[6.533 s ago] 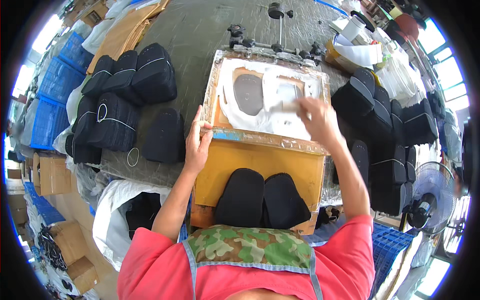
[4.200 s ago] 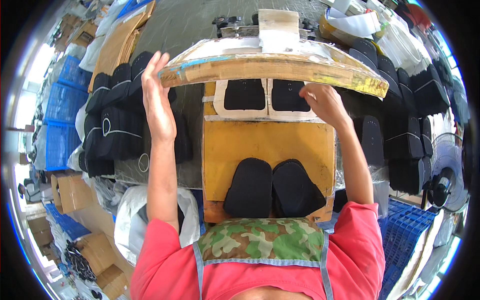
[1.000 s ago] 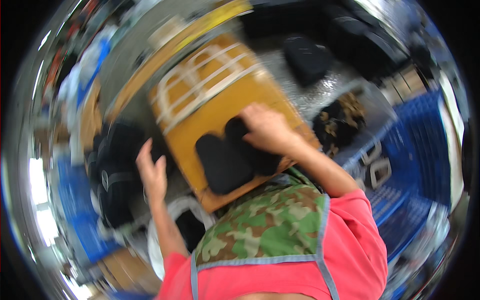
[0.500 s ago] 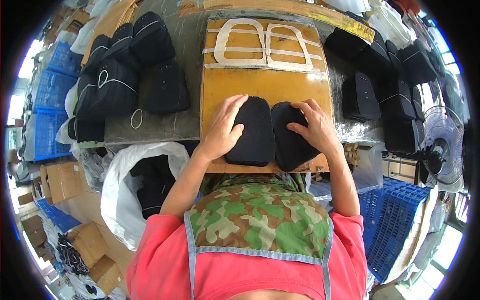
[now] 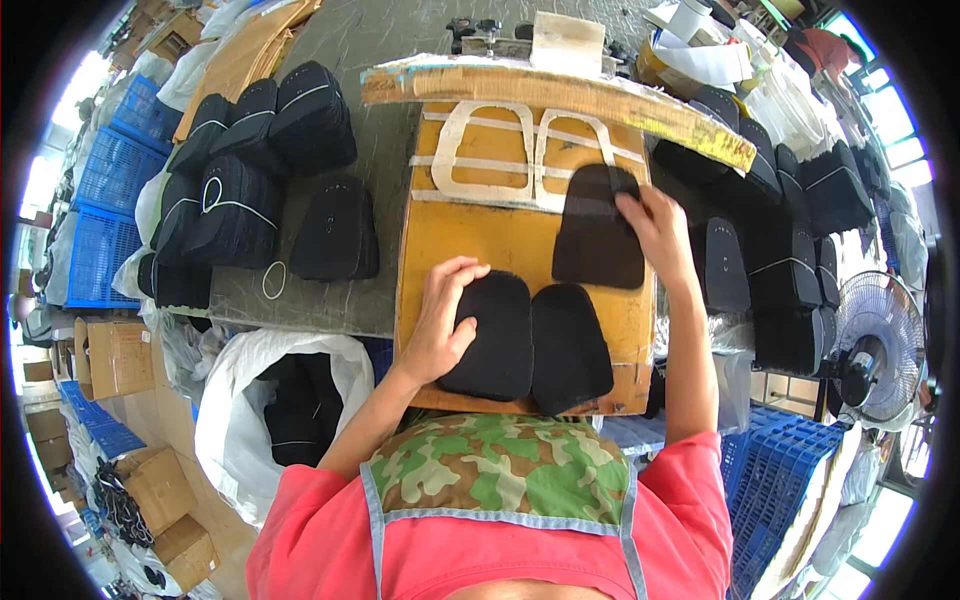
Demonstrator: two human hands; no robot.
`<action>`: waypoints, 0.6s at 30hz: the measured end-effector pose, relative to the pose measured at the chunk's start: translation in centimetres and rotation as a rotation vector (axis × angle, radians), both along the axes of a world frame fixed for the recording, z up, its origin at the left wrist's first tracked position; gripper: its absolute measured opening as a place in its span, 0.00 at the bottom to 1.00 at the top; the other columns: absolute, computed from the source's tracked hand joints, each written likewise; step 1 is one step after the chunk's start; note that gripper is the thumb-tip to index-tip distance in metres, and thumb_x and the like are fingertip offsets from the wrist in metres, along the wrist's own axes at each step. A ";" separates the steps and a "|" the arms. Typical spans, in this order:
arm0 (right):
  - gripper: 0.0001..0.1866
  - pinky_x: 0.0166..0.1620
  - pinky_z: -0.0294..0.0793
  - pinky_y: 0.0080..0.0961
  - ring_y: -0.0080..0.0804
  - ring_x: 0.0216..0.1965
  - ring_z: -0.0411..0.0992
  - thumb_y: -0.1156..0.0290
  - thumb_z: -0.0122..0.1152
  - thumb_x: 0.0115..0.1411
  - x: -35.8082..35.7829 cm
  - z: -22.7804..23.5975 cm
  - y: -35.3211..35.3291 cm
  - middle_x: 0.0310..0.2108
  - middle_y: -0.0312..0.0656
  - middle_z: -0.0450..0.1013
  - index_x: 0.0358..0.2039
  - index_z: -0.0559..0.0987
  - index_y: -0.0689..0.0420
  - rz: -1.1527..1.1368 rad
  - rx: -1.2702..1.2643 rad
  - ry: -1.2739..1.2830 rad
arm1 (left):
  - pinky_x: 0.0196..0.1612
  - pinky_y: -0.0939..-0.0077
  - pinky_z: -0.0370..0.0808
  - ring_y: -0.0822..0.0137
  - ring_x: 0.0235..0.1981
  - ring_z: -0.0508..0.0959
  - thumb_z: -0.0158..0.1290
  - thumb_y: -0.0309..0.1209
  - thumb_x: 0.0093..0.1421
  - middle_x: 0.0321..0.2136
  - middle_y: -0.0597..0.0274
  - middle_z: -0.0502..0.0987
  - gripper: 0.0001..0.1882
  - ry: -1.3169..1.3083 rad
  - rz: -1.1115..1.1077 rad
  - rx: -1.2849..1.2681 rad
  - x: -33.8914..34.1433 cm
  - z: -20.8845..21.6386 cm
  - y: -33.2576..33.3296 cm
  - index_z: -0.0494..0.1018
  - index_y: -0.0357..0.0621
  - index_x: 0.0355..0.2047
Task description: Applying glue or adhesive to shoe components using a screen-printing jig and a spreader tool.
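Two stacks of black, rounded fabric panels lie side by side at the near end of a yellow board: a left stack (image 5: pixel 490 340) and a right stack (image 5: pixel 572 350). My left hand (image 5: pixel 440 325) rests along the outer edge of the left stack, fingers stretched out and thumb on the top panel. Farther forward, my right hand (image 5: pixel 655 230) pinches the right edge of a single black fabric panel (image 5: pixel 598 240), slightly blurred. That panel hangs over the board (image 5: pixel 470 235) and covers part of the right-hand white outline frame (image 5: pixel 545 150). The left white outline frame (image 5: pixel 450 145) is fully visible.
A wooden bar (image 5: pixel 540 95) crosses above the board's far end. Bundled black panels (image 5: pixel 235 215) stand at left, with more (image 5: pixel 790 250) at right. A white sack (image 5: pixel 230 400) opens below the table's left edge. A fan (image 5: pixel 880 330) and blue crate (image 5: pixel 780 470) stand right.
My right hand has left the right stack and moved forward, carrying one black fabric panel over the board. My left hand stays by the left stack. The view has shifted, showing more beyond the bar.
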State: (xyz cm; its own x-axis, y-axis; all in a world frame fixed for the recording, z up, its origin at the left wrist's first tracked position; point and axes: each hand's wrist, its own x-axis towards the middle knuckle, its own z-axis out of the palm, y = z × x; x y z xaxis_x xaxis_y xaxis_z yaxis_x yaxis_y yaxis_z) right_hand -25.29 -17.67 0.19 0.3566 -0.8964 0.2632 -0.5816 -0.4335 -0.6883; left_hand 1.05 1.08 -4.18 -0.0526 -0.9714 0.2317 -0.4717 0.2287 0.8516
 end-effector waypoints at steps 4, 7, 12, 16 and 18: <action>0.14 0.39 0.70 0.40 0.54 0.35 0.72 0.63 0.63 0.57 0.2 -7.0 -11.9 0.32 0.57 0.73 0.34 0.77 0.63 -0.131 -0.169 0.064 | 0.60 0.61 0.60 0.51 0.54 0.65 0.50 0.17 0.48 0.50 0.50 0.65 0.28 -0.026 -0.075 -0.069 -0.4 -0.1 -0.6 0.67 0.41 0.53; 0.18 0.54 0.66 0.46 0.57 0.52 0.68 0.65 0.64 0.55 3.2 -7.3 -12.2 0.48 0.55 0.73 0.45 0.79 0.59 -0.132 -0.355 0.246 | 0.58 0.62 0.61 0.52 0.51 0.66 0.50 0.18 0.49 0.46 0.52 0.66 0.25 -0.037 -0.050 -0.037 0.0 -0.3 -0.2 0.70 0.42 0.50; 0.20 0.56 0.64 0.46 0.56 0.53 0.67 0.60 0.58 0.61 5.1 -8.3 -10.4 0.50 0.57 0.72 0.49 0.76 0.60 0.056 -0.404 0.260 | 0.57 0.62 0.61 0.52 0.51 0.66 0.50 0.22 0.52 0.45 0.52 0.67 0.21 -0.060 -0.056 0.057 0.4 -0.1 -0.1 0.72 0.41 0.48; 0.23 0.60 0.59 0.48 0.53 0.56 0.65 0.56 0.58 0.60 4.8 -8.3 -10.4 0.53 0.52 0.71 0.51 0.76 0.56 0.083 -0.193 0.238 | 0.58 0.61 0.61 0.52 0.52 0.66 0.50 0.23 0.52 0.44 0.52 0.68 0.20 -0.062 -0.103 0.077 0.6 0.8 -0.8 0.73 0.41 0.48; 0.23 0.60 0.58 0.48 0.53 0.57 0.64 0.54 0.58 0.60 4.9 -8.9 -11.0 0.54 0.52 0.70 0.51 0.76 0.56 0.078 -0.217 0.258 | 0.59 0.61 0.60 0.53 0.52 0.66 0.51 0.23 0.52 0.43 0.53 0.69 0.20 0.000 -0.121 0.168 0.9 1.3 -1.0 0.73 0.41 0.47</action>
State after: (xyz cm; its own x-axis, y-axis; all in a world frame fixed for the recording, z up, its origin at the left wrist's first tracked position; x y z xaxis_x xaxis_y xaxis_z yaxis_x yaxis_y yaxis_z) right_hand -20.37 -28.63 -8.69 0.5013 -0.7971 0.3367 -0.6839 -0.6034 -0.4101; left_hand 1.92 0.07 -2.88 -0.1709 -0.9830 0.0667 -0.4500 0.1381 0.8823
